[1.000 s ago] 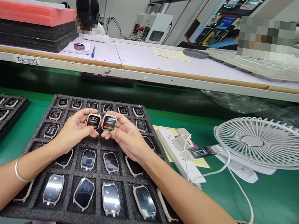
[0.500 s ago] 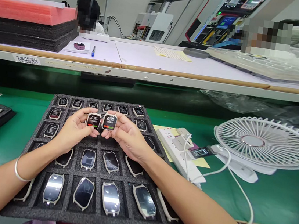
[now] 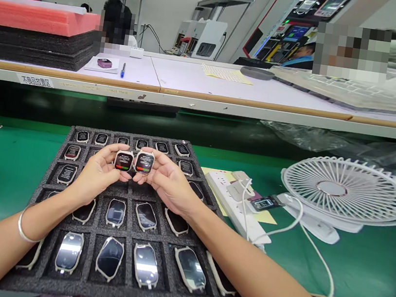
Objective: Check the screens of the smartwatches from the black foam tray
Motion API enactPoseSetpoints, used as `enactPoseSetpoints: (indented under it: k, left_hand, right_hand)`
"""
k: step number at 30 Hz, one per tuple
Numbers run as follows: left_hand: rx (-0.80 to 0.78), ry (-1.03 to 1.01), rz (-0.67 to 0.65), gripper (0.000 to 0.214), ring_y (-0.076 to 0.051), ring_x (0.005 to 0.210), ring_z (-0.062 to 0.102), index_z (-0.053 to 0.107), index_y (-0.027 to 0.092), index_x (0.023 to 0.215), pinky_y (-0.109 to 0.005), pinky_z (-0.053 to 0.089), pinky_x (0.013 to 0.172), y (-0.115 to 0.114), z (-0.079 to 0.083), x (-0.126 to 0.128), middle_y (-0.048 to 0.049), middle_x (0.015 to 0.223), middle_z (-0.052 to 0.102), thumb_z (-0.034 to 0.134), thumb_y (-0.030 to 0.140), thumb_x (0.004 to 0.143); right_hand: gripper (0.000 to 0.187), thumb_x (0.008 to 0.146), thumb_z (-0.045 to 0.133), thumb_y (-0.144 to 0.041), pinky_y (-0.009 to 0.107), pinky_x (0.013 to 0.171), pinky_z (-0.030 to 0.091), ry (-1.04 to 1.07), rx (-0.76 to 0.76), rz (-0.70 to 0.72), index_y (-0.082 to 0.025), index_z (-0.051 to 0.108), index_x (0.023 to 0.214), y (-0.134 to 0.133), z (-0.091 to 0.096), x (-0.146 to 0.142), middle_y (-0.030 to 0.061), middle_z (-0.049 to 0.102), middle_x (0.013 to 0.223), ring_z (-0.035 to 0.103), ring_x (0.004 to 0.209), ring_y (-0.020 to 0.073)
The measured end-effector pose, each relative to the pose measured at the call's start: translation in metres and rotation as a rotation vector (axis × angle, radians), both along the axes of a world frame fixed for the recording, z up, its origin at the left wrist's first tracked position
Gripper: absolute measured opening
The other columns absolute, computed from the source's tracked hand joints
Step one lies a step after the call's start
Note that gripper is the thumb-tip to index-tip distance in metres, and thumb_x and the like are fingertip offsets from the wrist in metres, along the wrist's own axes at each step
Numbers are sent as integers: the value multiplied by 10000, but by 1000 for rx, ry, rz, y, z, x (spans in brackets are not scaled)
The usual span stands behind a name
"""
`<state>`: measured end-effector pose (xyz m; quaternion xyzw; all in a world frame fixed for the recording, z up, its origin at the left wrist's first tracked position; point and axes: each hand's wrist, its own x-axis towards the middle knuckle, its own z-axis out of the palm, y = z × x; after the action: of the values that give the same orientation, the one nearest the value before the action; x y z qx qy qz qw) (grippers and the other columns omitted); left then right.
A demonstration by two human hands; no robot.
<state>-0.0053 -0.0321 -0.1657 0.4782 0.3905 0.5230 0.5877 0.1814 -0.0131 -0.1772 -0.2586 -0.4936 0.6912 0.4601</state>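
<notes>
Two smartwatch bodies are held up side by side above the far middle of a black foam tray (image 3: 38, 263), their lit screens facing the camera. The left hand (image 3: 96, 173) pinches the left watch body (image 3: 123, 160) between thumb and fingers, closed around its edges; the right hand (image 3: 165, 183) grips the right watch body (image 3: 144, 162) the same way, and the two cases sit just beside each other, nearly touching. Both screens show small text with a red and green bar near the bottom edge, too small to read. A silver bangle (image 3: 22, 232) circles the left wrist. Below the hands, the tray's pockets hold more watch bodies: the near rows have dark, reflective screens, while the far rows show lit text. Right of the tray on the green mat (image 3: 2, 175) lies a white power strip (image 3: 234, 203), with a white desk fan (image 3: 346, 191) tipped face-up beyond it. On the far bench, a person sits behind stacked black and pink foam sheets (image 3: 33, 34).
</notes>
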Motion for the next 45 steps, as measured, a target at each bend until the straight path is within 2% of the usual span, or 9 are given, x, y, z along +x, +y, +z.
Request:
enactPoseSetpoints:
  k: [18, 25, 32, 37, 45]
  left_hand:
    - [35, 37, 27, 544, -95, 638, 673, 562, 189, 1167, -245, 574, 673, -1, 1, 1, 22, 864, 682, 727, 92, 658]
    - [35, 62, 43, 482, -94, 621, 676, 574, 179, 1131, -229, 579, 633, -1, 1, 1, 13, 873, 690, 757, 150, 686]
    - [-16, 39, 8, 533, -144, 699, 735, 580, 180, 1240, -308, 626, 728, -4, 3, 0, -32, 1024, 702, 693, 152, 719]
    - [-43, 42, -6, 468, -168, 692, 746, 616, 179, 1220, -323, 636, 712, -7, 4, 0, -32, 979, 729, 672, 191, 756]
    - [-51, 37, -15, 429, -173, 675, 745, 639, 187, 1199, -338, 642, 696, -7, 3, 0, -33, 962, 740, 682, 205, 772]
  right_hand:
    - [472, 739, 727, -145, 338, 759, 575, 3, 9, 1, -242, 588, 1179, -1, -1, 1, 10, 674, 980, 682, 727, 136]
    - [457, 758, 747, -173, 304, 704, 552, -28, 7, -12, -233, 581, 1179, -2, 0, -1, 6, 679, 932, 684, 704, 132]
    - [477, 712, 726, -131, 274, 654, 501, -33, 9, -55, -238, 578, 1152, -2, 2, -1, -21, 639, 887, 628, 659, 105]
    - [406, 735, 744, -200, 266, 594, 452, -52, 1, -90, -225, 580, 1106, 0, -1, -1, -36, 614, 824, 584, 603, 98]
    - [414, 724, 789, -273, 267, 569, 436, -66, -10, -117, -225, 578, 1076, 1, -4, -2, -25, 643, 835, 546, 575, 95]
